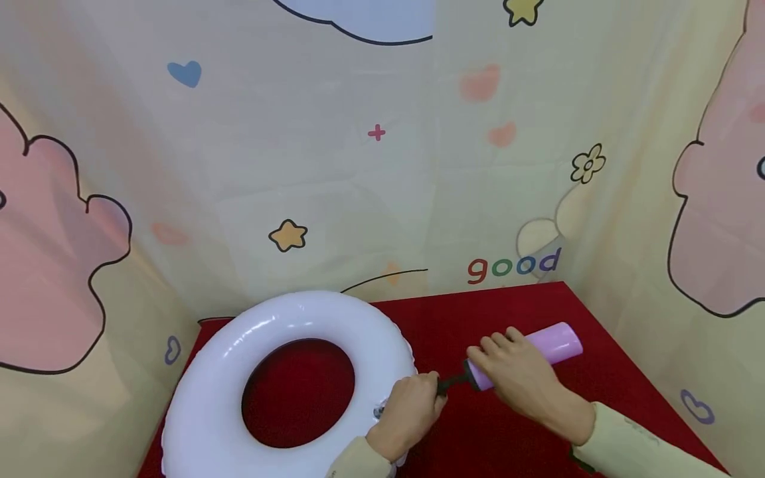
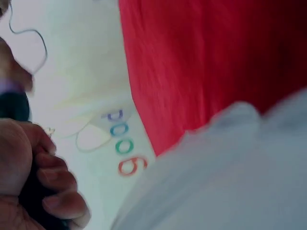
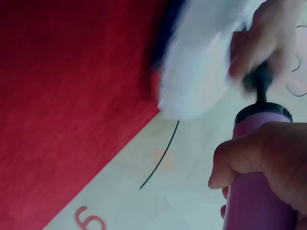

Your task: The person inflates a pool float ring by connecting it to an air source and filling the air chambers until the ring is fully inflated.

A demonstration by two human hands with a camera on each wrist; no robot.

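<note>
A purple hand pump (image 1: 557, 342) with a black end cap slants above the red cloth in the head view. My right hand (image 1: 526, 375) wraps round its barrel, and the right wrist view shows the thumb across the purple barrel (image 3: 259, 203). My left hand (image 1: 412, 408) grips the pump's black handle (image 2: 33, 203), its fingers curled round it. Between the hands, a short stretch of the dark rod (image 1: 457, 380) shows. A white inflated swim ring (image 1: 206, 392) lies at the left, its clear valve (image 1: 379, 411) beside my left hand.
Red cloth (image 1: 454, 312) covers the surface under the ring. Pale printed curtains (image 1: 335, 172) stand behind it and on both sides, with the word "good" (image 1: 514, 265) low on the back one.
</note>
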